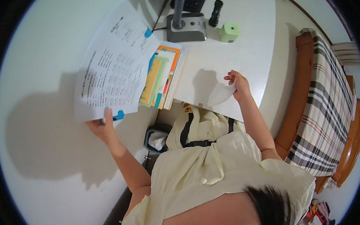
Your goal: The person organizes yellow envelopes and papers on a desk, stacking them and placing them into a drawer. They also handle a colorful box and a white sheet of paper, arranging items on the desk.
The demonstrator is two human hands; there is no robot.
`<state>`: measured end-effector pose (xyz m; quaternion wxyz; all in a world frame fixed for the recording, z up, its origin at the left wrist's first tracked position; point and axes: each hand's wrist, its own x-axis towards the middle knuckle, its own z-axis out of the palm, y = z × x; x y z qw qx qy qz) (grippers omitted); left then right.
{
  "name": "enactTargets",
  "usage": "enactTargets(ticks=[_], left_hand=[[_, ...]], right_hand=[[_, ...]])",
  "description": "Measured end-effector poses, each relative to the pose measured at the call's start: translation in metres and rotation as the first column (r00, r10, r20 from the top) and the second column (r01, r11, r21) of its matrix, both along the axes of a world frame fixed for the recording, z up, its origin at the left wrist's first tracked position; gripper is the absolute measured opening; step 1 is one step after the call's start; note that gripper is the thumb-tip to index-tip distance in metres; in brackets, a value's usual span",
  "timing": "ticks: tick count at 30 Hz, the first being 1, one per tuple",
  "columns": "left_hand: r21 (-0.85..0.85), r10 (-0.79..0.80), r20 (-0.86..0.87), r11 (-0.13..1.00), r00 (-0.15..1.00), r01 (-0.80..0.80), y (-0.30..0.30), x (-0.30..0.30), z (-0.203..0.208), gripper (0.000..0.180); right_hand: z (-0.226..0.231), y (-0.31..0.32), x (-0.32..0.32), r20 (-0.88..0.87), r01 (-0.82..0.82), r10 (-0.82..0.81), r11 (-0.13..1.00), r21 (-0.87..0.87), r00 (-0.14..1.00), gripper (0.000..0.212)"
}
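Note:
My left hand [101, 127] grips the lower corner of a printed paper sheet [113, 65], thumb on the front and fingers behind. The sheet stands up beside the white wall, dense with printed lines. One blue piece [118, 116] shows at its edge near my thumb, and another blue piece [148, 32] is at its upper right. Over the desk's front part, my right hand [238, 85] pinches a thin white sheet [221, 94] that hangs down from the fingers. Whether that sheet is paper or tissue, I cannot tell.
Several stacked books [161, 77] lie at the left of the white desk [252, 31]. Behind them stand a grey lamp base [186, 26], a black cylindrical object [216, 13] and a green pencil sharpener [229, 32]. A bin [158, 139] sits below; a bed [325, 106] is at right.

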<state>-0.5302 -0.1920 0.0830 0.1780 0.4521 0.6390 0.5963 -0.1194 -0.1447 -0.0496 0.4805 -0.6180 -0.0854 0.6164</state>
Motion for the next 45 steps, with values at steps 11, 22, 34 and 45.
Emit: enactTargets(ticks=[11,22,34,45], left_hand=[[0.257,0.409,-0.185,0.898,0.893,-0.358,-0.043,0.028,0.016,0.045],[0.259,0.062,-0.358,0.965,0.932,0.036,-0.029,0.111,0.002,0.036],[0.003,-0.277,-0.165,0.960,0.947,0.281,-0.031,0.137,-0.032,0.028],[-0.238,-0.494,-0.205,0.862,0.845,0.447,0.025,0.166,-0.037,0.038]], right_hand=[[-0.062,0.004,0.010,0.960,-0.499,0.211,0.822,-0.275,-0.182,0.058],[-0.077,-0.023,-0.074,0.911,-0.839,0.170,0.356,-0.412,-0.375,0.057],[-0.096,0.052,-0.024,0.942,-0.589,0.276,0.735,-0.336,-0.192,0.057],[-0.090,0.007,0.125,0.872,-0.392,0.356,0.789,-0.473,-0.336,0.055]])
